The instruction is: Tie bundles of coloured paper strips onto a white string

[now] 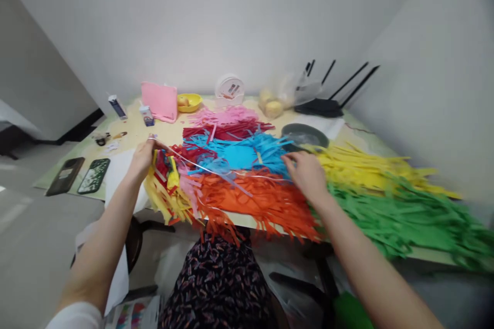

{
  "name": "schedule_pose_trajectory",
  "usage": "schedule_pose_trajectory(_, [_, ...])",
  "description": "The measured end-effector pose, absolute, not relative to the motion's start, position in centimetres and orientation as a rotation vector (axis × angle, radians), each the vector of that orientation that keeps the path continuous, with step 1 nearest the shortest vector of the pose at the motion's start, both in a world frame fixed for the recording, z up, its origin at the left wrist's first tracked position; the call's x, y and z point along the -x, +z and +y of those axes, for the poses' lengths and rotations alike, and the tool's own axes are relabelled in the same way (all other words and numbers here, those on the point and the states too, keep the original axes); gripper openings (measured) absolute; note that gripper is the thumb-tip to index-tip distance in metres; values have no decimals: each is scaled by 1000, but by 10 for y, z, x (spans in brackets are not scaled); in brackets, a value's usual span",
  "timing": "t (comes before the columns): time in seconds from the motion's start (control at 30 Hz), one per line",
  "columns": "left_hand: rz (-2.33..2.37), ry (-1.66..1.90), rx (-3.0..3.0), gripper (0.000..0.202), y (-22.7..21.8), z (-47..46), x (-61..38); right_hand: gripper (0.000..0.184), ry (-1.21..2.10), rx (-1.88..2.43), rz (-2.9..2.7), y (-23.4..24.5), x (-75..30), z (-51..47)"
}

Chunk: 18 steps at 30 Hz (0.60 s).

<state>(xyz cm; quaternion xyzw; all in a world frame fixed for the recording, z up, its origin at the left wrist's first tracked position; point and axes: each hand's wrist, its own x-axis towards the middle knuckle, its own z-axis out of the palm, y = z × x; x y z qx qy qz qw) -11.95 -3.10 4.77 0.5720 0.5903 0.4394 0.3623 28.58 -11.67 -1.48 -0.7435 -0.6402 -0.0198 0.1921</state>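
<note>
My left hand is closed at the table's left side, pinching one end of a thin white string beside a bunch of yellow, red and pink fringed paper that hangs over the table edge. The string runs right across the orange fringed paper to my right hand, which rests on the blue fringed paper with fingers curled around the string's other end. Red paper and pink paper lie farther back. Yellow fringed paper and green fringed paper spread out to the right.
Two phones lie at the left table edge. At the back stand glue bottles, a pink pouch, a yellow bowl, a white round container, a dark dish and a black router. Walls close in behind and right.
</note>
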Motion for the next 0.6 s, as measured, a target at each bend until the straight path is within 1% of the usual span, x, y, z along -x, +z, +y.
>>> schedule_pose_trajectory(0.1, [1467,1146,-1577,59,49,-39,116,33,91,1770,-1967,-1,-197,-115])
schedule_pose_trajectory(0.17, [1440,1154,-1624,60,50,-44,114,29,290,1526,-2031,7,-144,-112])
schedule_pose_trajectory(0.23, [1423,1162,-1654,61,51,-48,113,22,433,1421,-2047,12,-107,-105])
schedule_pose_trajectory(0.33, [1401,1174,-1660,61,52,-53,114,18,495,1439,-2049,14,-87,-92])
schedule_pose_trajectory(0.5, [1317,1181,-1619,62,49,-59,117,22,559,1523,-2103,2,-99,-95])
schedule_pose_trajectory(0.6, [1304,1210,-1578,64,47,-62,116,16,560,1577,-2121,-8,-91,-105])
